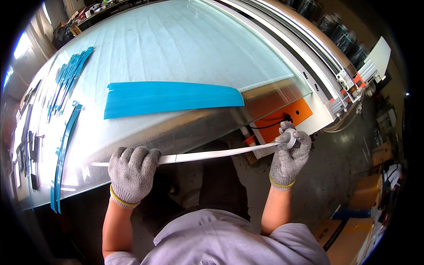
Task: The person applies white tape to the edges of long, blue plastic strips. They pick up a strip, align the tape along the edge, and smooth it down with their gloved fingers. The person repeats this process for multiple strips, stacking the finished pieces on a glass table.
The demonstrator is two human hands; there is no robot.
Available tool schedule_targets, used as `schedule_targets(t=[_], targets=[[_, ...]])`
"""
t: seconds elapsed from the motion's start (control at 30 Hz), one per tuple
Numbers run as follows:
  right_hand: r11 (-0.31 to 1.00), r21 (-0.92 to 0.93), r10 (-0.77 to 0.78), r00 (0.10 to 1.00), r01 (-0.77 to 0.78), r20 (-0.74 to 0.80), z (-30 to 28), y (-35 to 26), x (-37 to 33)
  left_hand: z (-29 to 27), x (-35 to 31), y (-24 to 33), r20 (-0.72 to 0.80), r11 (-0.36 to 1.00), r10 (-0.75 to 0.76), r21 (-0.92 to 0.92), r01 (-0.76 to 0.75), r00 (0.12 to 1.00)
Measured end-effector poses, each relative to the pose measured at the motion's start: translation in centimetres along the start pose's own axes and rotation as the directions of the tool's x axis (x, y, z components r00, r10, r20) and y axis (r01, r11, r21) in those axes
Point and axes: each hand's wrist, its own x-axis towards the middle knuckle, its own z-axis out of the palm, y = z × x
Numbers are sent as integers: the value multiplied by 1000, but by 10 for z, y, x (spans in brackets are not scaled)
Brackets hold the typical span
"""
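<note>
Both my hands wear grey knit gloves with yellow cuffs. My left hand (134, 174) is closed over a white tape strip (207, 154) at the near edge of a large glass sheet (145, 39); a short end pokes out past its far side. From there the strip runs rightward, fairly taut, to a small white tape roll (290, 138). My right hand (286, 161) holds that roll between thumb and fingers, off the glass, near its right corner. On the glass beyond my hands lies a wide bundle of blue strips (172, 99).
Thin blue strips (68, 81) and a longer blue strip (64, 163) lie at the left of the glass, beside dark scraps (33, 150). A white machine rail (309, 75) borders the right side, above an orange panel (287, 119). Cardboard boxes (349, 238) stand at lower right.
</note>
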Motion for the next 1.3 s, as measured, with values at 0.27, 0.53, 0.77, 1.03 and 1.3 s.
schedule_targets(t=[0.27,0.53,0.77,1.03,1.3], targets=[[996,-20,83,995,-84,-59,-2,2,18,2,11,4,199,958,-62,-263,114,978],[915,-81,393,918,-396,-54,57,-4,27,18,48,-18,670,465,-165,-594,656,724],[909,11,368,817,-416,443,129,-4,-14,16,59,-11,777,-43,-157,-622,782,610],[968,-51,242,873,-244,424,142,22,-7,12,61,-11,767,106,-133,-618,779,627],[854,-484,377,868,-191,324,124,14,-2,41,55,2,568,692,-199,-496,525,799]])
